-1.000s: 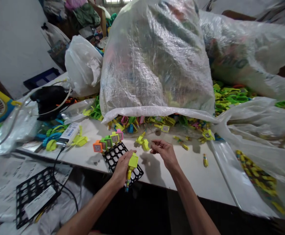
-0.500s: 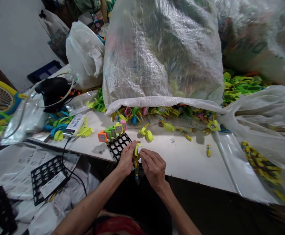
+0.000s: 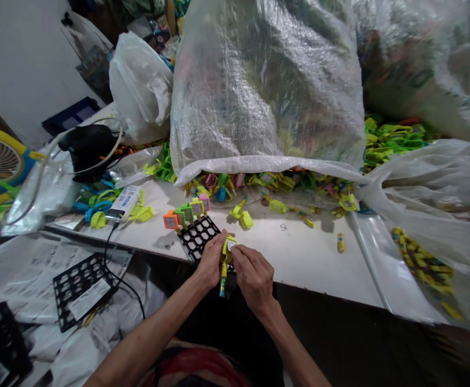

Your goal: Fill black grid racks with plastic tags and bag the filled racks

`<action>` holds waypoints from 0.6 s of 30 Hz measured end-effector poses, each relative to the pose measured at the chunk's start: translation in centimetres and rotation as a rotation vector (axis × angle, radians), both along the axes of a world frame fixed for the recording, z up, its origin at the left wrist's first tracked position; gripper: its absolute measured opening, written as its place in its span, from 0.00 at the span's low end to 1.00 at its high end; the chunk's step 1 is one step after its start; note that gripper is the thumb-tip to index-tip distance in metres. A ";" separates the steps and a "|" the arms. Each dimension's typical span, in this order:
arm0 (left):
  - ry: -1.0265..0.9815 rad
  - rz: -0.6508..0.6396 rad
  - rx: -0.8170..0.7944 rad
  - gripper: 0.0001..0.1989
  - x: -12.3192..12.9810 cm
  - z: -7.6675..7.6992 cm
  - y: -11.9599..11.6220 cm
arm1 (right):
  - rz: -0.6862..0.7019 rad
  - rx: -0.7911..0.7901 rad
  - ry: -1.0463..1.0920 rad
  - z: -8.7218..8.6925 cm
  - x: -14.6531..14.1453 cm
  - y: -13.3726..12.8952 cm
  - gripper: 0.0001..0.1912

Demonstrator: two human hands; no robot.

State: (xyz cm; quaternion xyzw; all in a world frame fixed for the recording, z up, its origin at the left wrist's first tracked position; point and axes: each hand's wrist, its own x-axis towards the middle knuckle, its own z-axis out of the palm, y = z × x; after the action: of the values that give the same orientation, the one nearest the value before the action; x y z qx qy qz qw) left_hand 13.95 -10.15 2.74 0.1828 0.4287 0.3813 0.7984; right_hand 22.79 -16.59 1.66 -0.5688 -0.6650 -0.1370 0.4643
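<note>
"Where's the yellow toy [image 3: 227,250]?"
"Held in the left fingers [image 3: 218,243]; the right fingers [image 3: 242,257] touch its white face [image 3: 232,244] (gap hidden, can't tell)."
"Its long axis?"
"Runs wearerward, tube [image 3: 222,280] pointing below the fingers."

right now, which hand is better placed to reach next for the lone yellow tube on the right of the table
Probably the right hand: it is nearer the tube, with bare tabletop between. The left hand holds the yellow watch and sits farther away, though the right is also at the watch.

Grey-white wall [image 3: 13,48] left | white tabletop [image 3: 307,258] across | area below dark, probably floor
</note>
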 end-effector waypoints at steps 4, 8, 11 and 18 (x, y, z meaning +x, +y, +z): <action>0.023 0.001 0.008 0.25 -0.1 0.1 -0.2 | 0.021 -0.093 0.231 0.6 0.3 -0.2 0.09; 0.057 -0.003 0.024 0.26 -0.1 0.2 -0.4 | 0.011 -0.176 0.369 1.3 0.8 -0.8 0.07; 0.043 0.013 0.032 0.25 0.0 0.2 -0.6 | -0.015 -0.184 0.376 1.1 0.7 -1.3 0.08; 0.054 -0.065 0.074 0.29 0.2 0.2 -1.7 | -0.014 -0.183 0.184 0.0 0.0 -1.9 0.11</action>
State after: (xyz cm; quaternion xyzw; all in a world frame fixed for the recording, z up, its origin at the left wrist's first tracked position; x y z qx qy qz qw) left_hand 14.19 -11.87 2.97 0.2362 0.4295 0.3657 0.7912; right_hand 22.84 -18.54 1.64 -0.6235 -0.6255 -0.0261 0.4682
